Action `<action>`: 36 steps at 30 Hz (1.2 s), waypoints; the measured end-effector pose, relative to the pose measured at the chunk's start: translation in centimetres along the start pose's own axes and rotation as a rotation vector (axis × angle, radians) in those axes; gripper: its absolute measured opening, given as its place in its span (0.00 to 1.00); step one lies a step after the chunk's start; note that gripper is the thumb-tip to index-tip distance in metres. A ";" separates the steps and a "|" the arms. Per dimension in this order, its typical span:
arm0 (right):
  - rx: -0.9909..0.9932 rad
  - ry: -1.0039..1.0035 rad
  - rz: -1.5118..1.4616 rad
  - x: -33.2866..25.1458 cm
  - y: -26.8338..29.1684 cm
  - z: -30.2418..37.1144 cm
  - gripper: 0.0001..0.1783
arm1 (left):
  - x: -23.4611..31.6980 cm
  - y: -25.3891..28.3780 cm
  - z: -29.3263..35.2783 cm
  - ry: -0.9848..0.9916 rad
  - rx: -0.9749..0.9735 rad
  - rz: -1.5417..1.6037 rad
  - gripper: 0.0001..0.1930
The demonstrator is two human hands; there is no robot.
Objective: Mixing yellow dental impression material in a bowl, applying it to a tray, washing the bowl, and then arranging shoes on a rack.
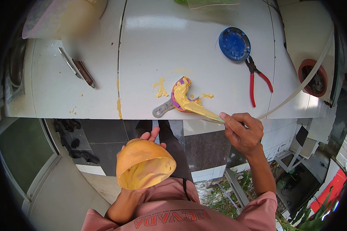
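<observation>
White tabletop point(154, 50) spans the upper frame, dark floor tiles point(100, 131) below; left hand point(153, 135) cups a bowl point(140, 154), right hand point(245, 133) grips a spreader point(208, 114).

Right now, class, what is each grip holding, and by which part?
The left grip cradles the orange bowl by its outer side; the right grip pinches the yellow-smeared spatula-like tool by its near end.

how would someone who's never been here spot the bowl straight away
Find the white table, then look below its near edge to the person's left hand. It holds the bowl, tilted with its opening toward the body. Unlike the small grey-handled piece on the table, it is deep, rounded and orange, with yellow paste inside.
</observation>
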State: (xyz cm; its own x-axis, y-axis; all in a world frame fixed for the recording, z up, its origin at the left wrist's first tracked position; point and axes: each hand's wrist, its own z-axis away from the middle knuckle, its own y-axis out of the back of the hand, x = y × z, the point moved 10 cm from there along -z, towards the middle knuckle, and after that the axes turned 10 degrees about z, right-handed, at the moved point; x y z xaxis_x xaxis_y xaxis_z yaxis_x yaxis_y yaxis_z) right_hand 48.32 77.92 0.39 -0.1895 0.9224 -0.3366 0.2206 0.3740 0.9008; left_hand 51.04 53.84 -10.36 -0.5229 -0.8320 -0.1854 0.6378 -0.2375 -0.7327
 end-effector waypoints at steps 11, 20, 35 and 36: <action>0.037 -0.039 -0.042 -0.4 1.5 0.8 0.28 | -0.1 0.4 0.4 0.019 -0.002 0.007 0.30; -0.087 0.019 -0.280 -8.7 1.4 1.8 0.26 | -2.2 -3.9 -0.4 0.079 -0.150 -0.091 0.27; 0.060 -0.295 -0.006 -0.1 2.2 3.3 0.28 | 0.4 -2.7 -0.5 -0.007 -0.098 -0.107 0.26; 0.068 -0.278 -0.013 -0.2 2.3 3.2 0.28 | 0.4 -2.6 -0.5 0.002 -0.098 -0.104 0.26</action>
State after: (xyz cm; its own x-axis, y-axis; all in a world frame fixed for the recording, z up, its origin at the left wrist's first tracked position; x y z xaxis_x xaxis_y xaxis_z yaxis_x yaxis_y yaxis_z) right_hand 51.96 78.93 1.63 0.0746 0.9049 -0.4190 0.2857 0.3832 0.8784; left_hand 48.94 54.39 -8.83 -0.5848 -0.8042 -0.1062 0.5219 -0.2727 -0.8083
